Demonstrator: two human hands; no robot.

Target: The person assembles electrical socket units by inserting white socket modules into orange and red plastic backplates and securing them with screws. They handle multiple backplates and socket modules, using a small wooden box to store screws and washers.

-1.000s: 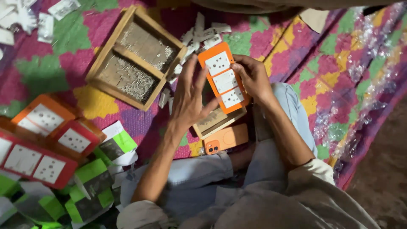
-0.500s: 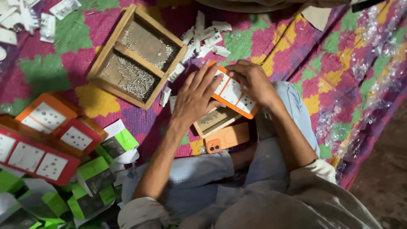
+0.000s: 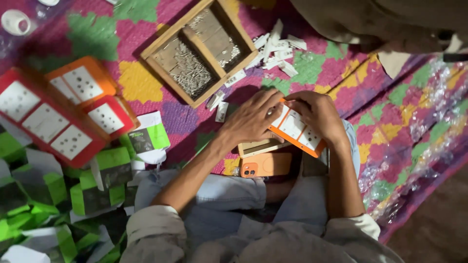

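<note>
An orange card (image 3: 297,130) with white square panels bearing small dots lies tilted, just above an orange phone (image 3: 265,164), partly covered.

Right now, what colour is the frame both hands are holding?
Orange, with white panels: the frame shows best in the head view.

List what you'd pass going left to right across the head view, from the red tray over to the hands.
Red tray → orange tray beside it → green and white packet → wooden box of small metal pieces → left hand → orange tray held in both hands → right hand.
</note>
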